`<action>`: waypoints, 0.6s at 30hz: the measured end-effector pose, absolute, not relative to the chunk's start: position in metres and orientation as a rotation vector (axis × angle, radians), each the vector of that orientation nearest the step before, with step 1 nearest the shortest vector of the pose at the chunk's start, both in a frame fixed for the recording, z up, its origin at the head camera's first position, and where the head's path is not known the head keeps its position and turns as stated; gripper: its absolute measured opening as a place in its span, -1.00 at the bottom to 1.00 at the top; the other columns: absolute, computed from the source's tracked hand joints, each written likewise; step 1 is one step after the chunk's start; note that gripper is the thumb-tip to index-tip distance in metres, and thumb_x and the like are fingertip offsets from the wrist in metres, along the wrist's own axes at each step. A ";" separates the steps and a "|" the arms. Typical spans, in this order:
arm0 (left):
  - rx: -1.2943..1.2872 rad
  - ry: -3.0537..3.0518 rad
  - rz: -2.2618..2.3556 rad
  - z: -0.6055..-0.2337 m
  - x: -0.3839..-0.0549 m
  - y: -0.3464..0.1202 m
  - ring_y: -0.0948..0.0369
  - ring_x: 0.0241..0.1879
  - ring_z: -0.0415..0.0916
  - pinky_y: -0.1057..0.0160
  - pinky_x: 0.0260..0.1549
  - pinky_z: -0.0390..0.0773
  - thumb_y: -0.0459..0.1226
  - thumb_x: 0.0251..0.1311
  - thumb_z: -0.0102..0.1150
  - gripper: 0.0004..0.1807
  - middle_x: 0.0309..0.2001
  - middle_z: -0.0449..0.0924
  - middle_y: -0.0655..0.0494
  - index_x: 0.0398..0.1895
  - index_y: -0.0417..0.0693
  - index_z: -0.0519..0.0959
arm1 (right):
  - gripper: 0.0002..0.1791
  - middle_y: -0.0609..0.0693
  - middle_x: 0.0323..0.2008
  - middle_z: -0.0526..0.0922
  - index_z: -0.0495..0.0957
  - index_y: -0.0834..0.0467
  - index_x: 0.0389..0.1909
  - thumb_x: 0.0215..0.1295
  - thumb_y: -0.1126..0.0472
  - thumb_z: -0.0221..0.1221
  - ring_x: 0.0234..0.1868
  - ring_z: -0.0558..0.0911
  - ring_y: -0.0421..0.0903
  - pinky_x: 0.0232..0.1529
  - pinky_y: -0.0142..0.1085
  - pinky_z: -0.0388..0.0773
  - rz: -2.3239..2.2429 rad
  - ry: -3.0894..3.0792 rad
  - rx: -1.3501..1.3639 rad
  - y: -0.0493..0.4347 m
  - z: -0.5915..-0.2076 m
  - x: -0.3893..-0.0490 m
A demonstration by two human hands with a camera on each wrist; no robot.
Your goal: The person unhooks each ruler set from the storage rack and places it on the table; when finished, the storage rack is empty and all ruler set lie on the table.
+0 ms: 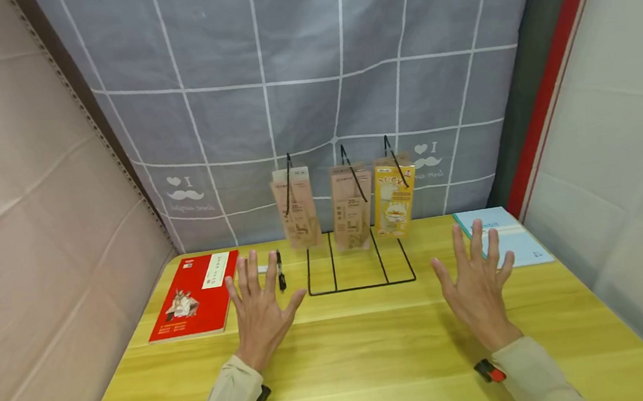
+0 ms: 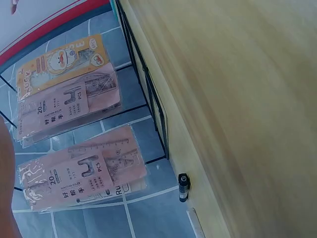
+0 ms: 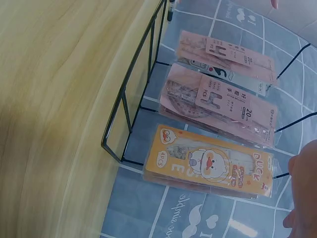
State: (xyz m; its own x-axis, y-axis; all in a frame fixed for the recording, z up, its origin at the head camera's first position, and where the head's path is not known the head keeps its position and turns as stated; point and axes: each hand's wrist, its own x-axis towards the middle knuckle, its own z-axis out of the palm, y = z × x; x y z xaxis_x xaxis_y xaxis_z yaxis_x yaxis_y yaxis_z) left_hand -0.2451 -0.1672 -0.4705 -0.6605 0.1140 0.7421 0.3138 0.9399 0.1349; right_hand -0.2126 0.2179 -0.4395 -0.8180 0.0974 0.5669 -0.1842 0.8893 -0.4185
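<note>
Both hands hover over the table with fingers spread, holding nothing. The left hand (image 1: pixel 260 321) is nearest the red book (image 1: pixel 195 297) and a black pen (image 1: pixel 280 271). Over on the right, the right hand (image 1: pixel 477 295) partly covers a light blue notebook (image 1: pixel 504 237). Between and beyond them stands a black wire rack (image 1: pixel 363 287) with three hooks. Pink ruler-set packs (image 1: pixel 297 209) hang on the left hook, and more pink ruler-set packs (image 3: pixel 218 99) on the middle one. A yellow duck-print ruler pack (image 3: pixel 208 161) fronts the right hook.
A grey checked cloth (image 1: pixel 312 110) hangs behind the wooden table (image 1: pixel 367 359). Pale sheets (image 1: pixel 32 191) close off the left side, with white sheeting (image 1: pixel 609 196) on the right. A small white item (image 1: pixel 263 269) lies beside the pen, partly hidden by the left hand.
</note>
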 end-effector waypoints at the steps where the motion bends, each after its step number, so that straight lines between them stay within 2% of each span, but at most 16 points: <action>1: -0.304 -2.292 -0.324 -0.471 -0.245 -0.167 -0.13 0.68 -0.33 -0.48 0.49 -0.19 0.53 0.35 -0.46 0.04 0.71 -0.24 -0.10 0.68 0.09 0.10 | -0.14 0.09 0.70 -0.42 -0.12 0.05 0.70 0.60 -0.25 -0.09 0.68 -0.40 0.30 0.43 0.54 -0.46 0.623 -2.453 0.059 0.218 -0.440 -0.212; 5: -0.304 -2.358 -0.398 -0.472 -0.248 -0.168 -0.15 0.68 -0.30 -0.50 0.47 -0.17 0.52 0.35 -0.38 0.03 0.71 -0.21 -0.10 0.68 0.09 0.10 | -0.15 0.10 0.70 -0.38 -0.09 0.06 0.70 0.60 -0.23 -0.08 0.69 -0.37 0.28 0.44 0.52 -0.44 0.636 -2.453 0.059 0.217 -0.441 -0.212; 8: -0.293 -2.459 -0.479 -0.473 -0.255 -0.168 -0.18 0.68 -0.29 -0.48 0.50 -0.21 0.46 0.36 -0.16 0.00 0.71 -0.18 -0.12 0.69 0.12 0.07 | -0.17 0.17 0.70 -0.30 -0.02 0.10 0.68 0.59 -0.18 -0.02 0.69 -0.30 0.29 0.45 0.51 -0.38 0.657 -2.450 0.085 0.216 -0.444 -0.213; 12: -0.299 -2.633 -0.514 -0.474 -0.270 -0.167 -0.21 0.68 -0.29 -0.46 0.53 -0.27 0.33 0.36 0.08 -0.06 0.70 -0.16 -0.15 0.67 0.16 0.12 | -0.24 0.33 0.66 -0.08 0.18 0.19 0.60 0.54 -0.07 0.11 0.65 -0.11 0.38 0.44 0.49 -0.22 0.708 -2.433 0.140 0.213 -0.448 -0.214; 15: -0.327 -2.765 -0.478 -0.477 -0.284 -0.165 -0.25 0.67 -0.29 -0.47 0.53 -0.29 0.30 0.37 0.10 -0.13 0.69 -0.15 -0.18 0.64 0.17 0.21 | -0.31 0.40 0.61 0.03 0.30 0.27 0.52 0.52 -0.02 0.15 0.60 -0.01 0.44 0.42 0.47 -0.14 0.766 -2.436 0.162 0.212 -0.450 -0.214; 18: -0.349 -2.886 -0.446 -0.482 -0.296 -0.163 -0.28 0.67 -0.31 -0.47 0.53 -0.30 0.30 0.39 0.08 -0.18 0.69 -0.13 -0.21 0.60 0.18 0.29 | -0.33 0.41 0.60 0.06 0.35 0.30 0.47 0.54 -0.03 0.14 0.59 0.01 0.45 0.43 0.47 -0.14 0.842 -2.476 0.163 0.211 -0.451 -0.213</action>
State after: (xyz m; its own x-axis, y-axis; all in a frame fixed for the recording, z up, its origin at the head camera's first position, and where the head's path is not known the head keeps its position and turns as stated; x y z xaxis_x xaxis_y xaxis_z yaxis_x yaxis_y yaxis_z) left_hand -0.2955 -0.1634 -0.4824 -0.9520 0.2006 0.2310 0.2610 0.9265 0.2711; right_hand -0.2135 0.2112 -0.4512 -0.8599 0.0504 0.5080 -0.2697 0.8000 -0.5359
